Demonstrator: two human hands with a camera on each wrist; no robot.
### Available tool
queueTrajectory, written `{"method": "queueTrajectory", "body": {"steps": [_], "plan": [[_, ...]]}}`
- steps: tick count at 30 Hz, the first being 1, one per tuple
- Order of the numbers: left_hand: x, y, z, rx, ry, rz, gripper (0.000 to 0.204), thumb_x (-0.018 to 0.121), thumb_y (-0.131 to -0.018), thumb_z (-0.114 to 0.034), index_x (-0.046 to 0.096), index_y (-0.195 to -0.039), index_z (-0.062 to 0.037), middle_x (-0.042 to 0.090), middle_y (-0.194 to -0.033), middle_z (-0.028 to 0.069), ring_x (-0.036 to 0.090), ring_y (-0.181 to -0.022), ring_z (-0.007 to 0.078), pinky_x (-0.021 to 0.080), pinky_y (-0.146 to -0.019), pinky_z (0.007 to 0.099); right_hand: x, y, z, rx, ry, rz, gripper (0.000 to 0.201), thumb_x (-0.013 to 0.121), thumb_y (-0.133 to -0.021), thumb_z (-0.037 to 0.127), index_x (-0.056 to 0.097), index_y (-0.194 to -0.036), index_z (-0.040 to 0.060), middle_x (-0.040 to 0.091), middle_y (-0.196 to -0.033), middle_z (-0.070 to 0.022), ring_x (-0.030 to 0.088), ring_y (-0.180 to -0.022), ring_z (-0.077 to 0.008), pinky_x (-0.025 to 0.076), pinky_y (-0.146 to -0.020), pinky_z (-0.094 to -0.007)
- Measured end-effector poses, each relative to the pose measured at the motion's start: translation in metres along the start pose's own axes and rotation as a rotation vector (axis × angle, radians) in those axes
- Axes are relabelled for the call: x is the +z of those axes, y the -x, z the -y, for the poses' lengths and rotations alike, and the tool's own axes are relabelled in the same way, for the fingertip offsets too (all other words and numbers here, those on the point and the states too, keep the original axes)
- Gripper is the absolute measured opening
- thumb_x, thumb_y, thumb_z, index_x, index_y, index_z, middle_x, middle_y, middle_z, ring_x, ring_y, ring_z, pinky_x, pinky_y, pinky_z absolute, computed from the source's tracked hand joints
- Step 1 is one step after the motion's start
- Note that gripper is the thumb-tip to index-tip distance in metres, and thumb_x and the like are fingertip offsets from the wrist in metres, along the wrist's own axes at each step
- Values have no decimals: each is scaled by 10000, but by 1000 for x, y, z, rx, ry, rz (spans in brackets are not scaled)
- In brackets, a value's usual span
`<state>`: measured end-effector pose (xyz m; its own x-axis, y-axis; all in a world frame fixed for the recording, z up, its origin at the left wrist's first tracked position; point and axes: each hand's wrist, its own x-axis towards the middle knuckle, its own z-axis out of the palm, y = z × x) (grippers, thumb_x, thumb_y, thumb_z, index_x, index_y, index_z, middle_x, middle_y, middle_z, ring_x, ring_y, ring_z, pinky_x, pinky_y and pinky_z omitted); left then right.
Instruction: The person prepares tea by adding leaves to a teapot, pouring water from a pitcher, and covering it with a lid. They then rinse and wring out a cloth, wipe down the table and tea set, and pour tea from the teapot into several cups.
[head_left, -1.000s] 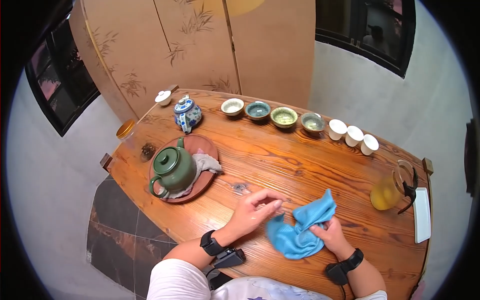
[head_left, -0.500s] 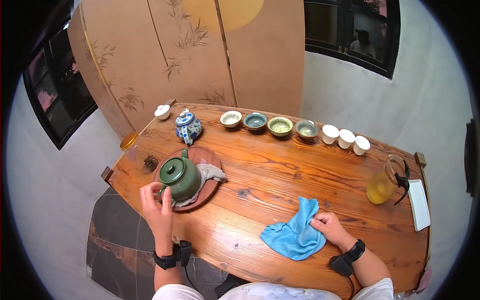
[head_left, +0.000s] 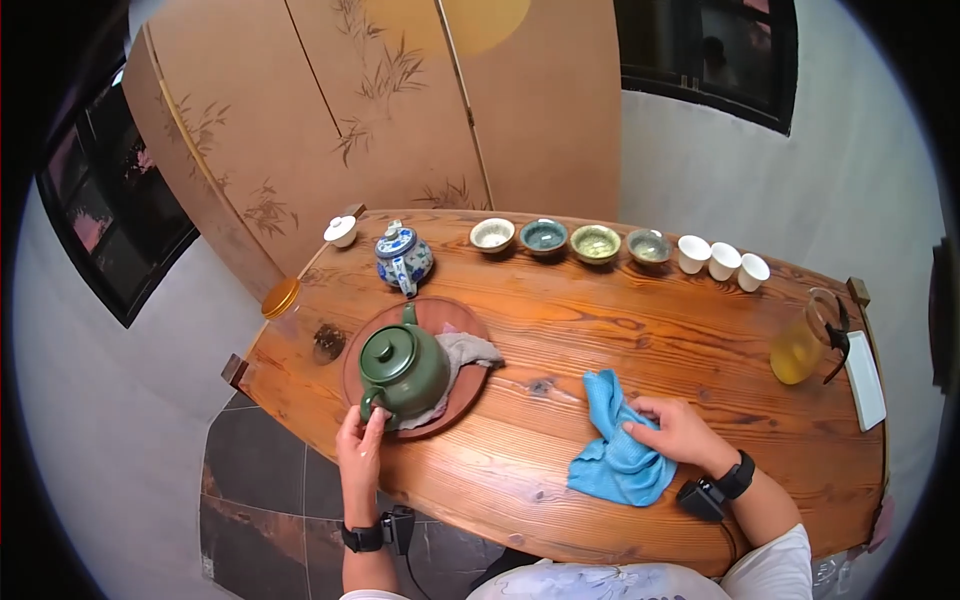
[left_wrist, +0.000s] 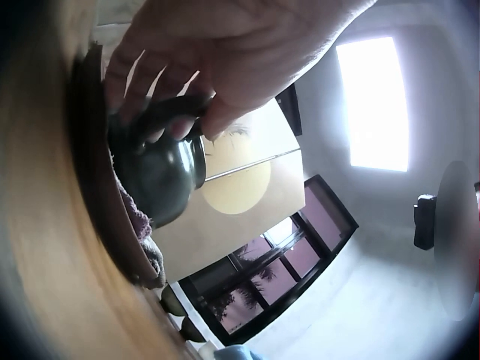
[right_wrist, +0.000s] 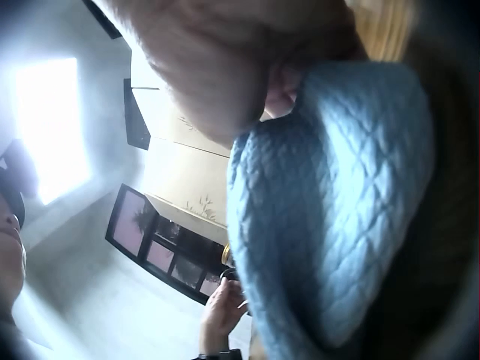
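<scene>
probable step: grasping teapot [head_left: 413, 377]. left grip [head_left: 360, 446] pinches handle [head_left: 370, 398]; right grip [head_left: 682, 432] pinches cloth [head_left: 625, 467], right of teapot. lifting would require steadiness.

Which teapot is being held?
The round green teapot on the brown tray: the left hand grips its handle. The blue-and-white patterned teapot stands untouched.

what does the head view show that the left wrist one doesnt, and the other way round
Only the head view shows the right grip, the glass pitcher and the blue-and-white teapot. Only the left wrist view shows the bright white panel. Both show the left grip holding the green teapot by its handle, the round tray and the folding screen.
</scene>
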<state>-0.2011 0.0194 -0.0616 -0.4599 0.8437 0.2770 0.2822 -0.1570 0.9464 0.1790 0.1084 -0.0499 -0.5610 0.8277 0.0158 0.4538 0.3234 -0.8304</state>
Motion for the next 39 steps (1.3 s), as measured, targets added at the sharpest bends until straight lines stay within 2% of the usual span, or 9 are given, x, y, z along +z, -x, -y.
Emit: {"method": "queueTrajectory", "body": {"steps": [3,7,11,13,18,22,26,30,39], "plan": [[6,1,-4,-81,163,-11,139,518,-880,-177,523,-863,-39,550,-799,4,487,-725,59,411,-662,200,-3,-7,15,20,297,-67,323,595,-755,291,583,-918,12,607,-760,-175,589,-696,-333,461,-603,-383],[11,0,-16,-248,581,75,148,509,-885,-212,471,-846,-74,481,-733,-10,471,-675,78,438,-642,227,-7,-12,33,-33,471,-118,254,617,-732,246,581,-864,32,609,-725,-141,598,-673,-296,471,-596,-365],[6,-8,-8,-230,593,119,155,507,-887,-219,451,-816,-92,411,-651,-33,426,-598,65,438,-615,234,-1,-19,36,-45,433,-107,272,618,-732,240,578,-892,24,613,-740,-141,596,-674,-301,471,-600,-368],[5,-11,-7,-231,382,103,130,484,-894,-223,480,-846,-102,394,-619,-52,413,-558,61,454,-608,255,10,-21,30,-93,392,-96,282,610,-740,238,572,-924,28,609,-797,-147,588,-728,-305,469,-638,-369],[6,-12,-7,-283,495,85,157,476,-899,-233,475,-793,-117,367,-577,-60,374,-511,55,434,-573,245,25,-20,23,-159,396,-65,267,587,-764,241,557,-944,46,572,-909,-165,558,-835,-321,455,-705,-385],[11,-16,-1,-201,567,83,212,493,-893,-221,490,-712,-112,373,-532,-64,349,-467,42,408,-516,230,26,-25,10,-194,247,-38,268,597,-762,240,568,-953,55,577,-899,-131,561,-839,-284,453,-710,-354],[18,-18,3,-196,562,-68,213,517,-879,-222,503,-698,-112,373,-508,-61,353,-445,45,392,-474,230,28,-35,-2,-172,30,51,238,621,-750,216,597,-930,63,591,-863,-99,571,-813,-228,449,-704,-315],[17,-22,-6,-170,473,-115,192,537,-865,-211,511,-706,-108,402,-516,-68,372,-439,42,407,-470,237,25,-42,-10,-90,-108,95,207,629,-766,213,625,-903,57,598,-756,-28,520,-653,-104,411,-581,-242],[52,-84,-53,-33,436,62,166,522,-871,-228,540,-843,-66,459,-647,-44,424,-565,41,427,-551,235,28,-49,-32,-123,-305,70,181,611,-774,202,633,-883,59,607,-705,-9,509,-585,-61,402,-525,-213]]}}
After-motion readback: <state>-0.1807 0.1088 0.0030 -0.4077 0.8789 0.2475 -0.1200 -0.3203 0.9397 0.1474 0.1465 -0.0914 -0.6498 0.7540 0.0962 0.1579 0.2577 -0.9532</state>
